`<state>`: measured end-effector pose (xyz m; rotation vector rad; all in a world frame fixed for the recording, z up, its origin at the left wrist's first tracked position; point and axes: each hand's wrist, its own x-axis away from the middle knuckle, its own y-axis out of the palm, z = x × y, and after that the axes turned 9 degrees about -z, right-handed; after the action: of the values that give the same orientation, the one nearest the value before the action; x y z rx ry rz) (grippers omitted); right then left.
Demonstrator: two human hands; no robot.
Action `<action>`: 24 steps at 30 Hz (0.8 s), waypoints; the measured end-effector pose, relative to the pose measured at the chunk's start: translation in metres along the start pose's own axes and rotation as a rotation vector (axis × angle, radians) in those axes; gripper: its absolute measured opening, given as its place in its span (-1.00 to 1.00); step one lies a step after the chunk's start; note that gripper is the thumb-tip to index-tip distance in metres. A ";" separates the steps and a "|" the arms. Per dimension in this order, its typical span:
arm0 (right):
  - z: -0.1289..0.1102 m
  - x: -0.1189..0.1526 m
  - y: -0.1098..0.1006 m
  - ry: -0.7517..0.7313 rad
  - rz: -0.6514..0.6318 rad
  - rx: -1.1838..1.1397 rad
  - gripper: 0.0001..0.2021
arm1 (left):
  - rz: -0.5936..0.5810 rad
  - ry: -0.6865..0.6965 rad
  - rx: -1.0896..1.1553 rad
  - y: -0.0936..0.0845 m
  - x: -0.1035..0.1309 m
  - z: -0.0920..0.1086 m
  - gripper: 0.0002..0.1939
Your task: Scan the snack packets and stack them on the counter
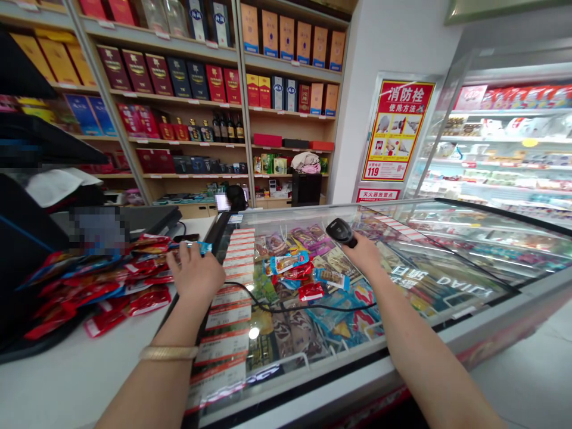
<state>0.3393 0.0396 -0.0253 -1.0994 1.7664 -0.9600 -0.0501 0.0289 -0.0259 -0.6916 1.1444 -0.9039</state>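
Looking down from the head view, one sees the right hand (pixel 364 255) closed around the handle of a black barcode scanner (pixel 340 230), raised above the glass top of a freezer (pixel 322 392). The scanner's head juts out beyond the fist, toward the upper left and away from the person; its long axis slants from the fist at lower right to that head. Nearer the person than the scanner, a few snack packets lie on the glass: a blue one (pixel 331 278) lengthwise from left to right, its right end slightly nearer the person, and a red one (pixel 310 291) just beside it, roughly sideways. A black cable (pixel 277 310) crosses the glass and disappears at the right forearm. The left hand (pixel 199 275), palm down and fingers spread, is at the right edge of a heap of red packets (pixel 149 300) on the white table (pixel 53 381). A small blue wrapper (pixel 205 246) shows beyond its fingers; whether they pinch it, one cannot tell.
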 end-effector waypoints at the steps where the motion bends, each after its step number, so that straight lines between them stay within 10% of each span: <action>1: 0.000 0.000 0.000 -0.002 -0.003 0.002 -0.55 | -0.023 -0.047 -0.003 0.001 -0.002 -0.007 -0.67; 10: -0.003 0.001 0.004 -0.024 0.006 0.002 -0.62 | 0.028 -0.177 0.133 0.007 -0.007 -0.028 -0.58; 24: -0.010 0.006 0.002 -0.059 0.007 -0.025 -0.63 | 0.306 0.032 0.480 -0.026 0.005 0.024 -0.60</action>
<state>0.3281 0.0364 -0.0246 -1.1254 1.7378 -0.8941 -0.0332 0.0125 0.0010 -0.1064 0.9756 -0.8825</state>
